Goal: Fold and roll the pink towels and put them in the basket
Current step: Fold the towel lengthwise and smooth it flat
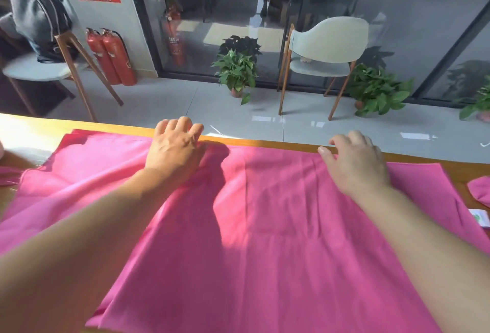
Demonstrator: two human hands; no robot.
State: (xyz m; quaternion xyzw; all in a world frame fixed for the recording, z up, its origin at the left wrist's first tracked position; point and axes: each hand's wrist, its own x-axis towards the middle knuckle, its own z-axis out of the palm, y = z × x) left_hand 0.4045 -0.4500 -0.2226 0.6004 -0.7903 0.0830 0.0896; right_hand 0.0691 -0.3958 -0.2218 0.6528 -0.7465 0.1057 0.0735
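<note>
Looking at the big pink towel (pixel 265 226), we see it spread flat over the wooden table (pixel 291 144), with its far edge right by the table's far side. Our left hand (pixel 175 147) lies on that far edge with its fingers bent over the cloth, but we cannot tell if it is pinching the towel or just pressing it. Our right hand (pixel 358 163) rests on the far edge too, fingers loose and flat, holding nothing. More pink cloth (pixel 480 189) peeks in at the right, beside a small white tag (pixel 480 217). We cannot see the basket. We think we are smoothing the towel before the first fold. If one hand pulls harder than the other, the edges may not line up and the fold could come out crooked. Past the table stand a pale chair (pixel 326 49), green plants (pixel 236 70) and red fire extinguishers (pixel 111 57).
</note>
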